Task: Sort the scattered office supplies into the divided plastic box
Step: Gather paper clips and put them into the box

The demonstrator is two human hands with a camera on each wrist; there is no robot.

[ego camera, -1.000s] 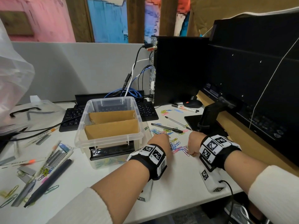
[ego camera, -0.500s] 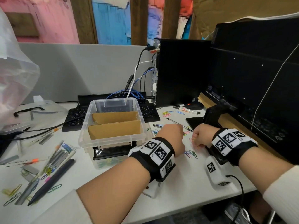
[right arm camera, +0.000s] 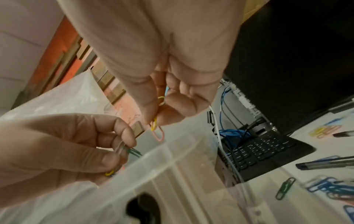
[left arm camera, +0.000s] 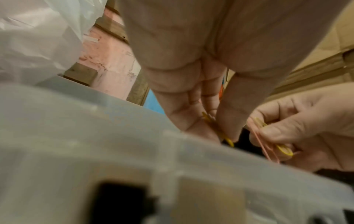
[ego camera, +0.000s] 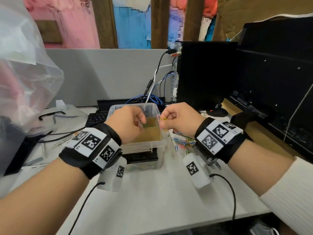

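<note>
Head view shows both hands raised over the clear plastic box (ego camera: 159, 143), which stands on the white surface (ego camera: 160, 197) in front of a black keyboard (ego camera: 94, 117). We see brown cardboard dividers (ego camera: 150, 133) inside the box, and the two hands hang above them, close to each other but not touching.

Our left hand (ego camera: 126, 126) has its fingers curled, and its grip pinches a few paper clips between thumb and fingertips. In the right wrist view we can see a green clip (right arm camera: 134, 151) and a yellow clip (right arm camera: 109, 173) sticking out of this pinch; there seems to be also a pale one, but it is too blurred to be sure.

Our right hand (ego camera: 177, 119) is also closed in a pinch. Its grip holds a yellow paper clip (right arm camera: 154, 124) and a pink paper clip (right arm camera: 159, 135), which hang down from the fingertips, just above the right rim of the box.

More colored paper clips (ego camera: 183, 143) lie in a loose heap on the surface just to the right of the box, below the right wrist. In the right wrist view a single green clip (right arm camera: 285, 188) lies apart from a blue bunch (right arm camera: 325, 188), and a pen (right arm camera: 325, 164) lies near them. A black computer tower (ego camera: 206, 73) stands behind, with blue cables (ego camera: 149, 99) beside it.
</note>
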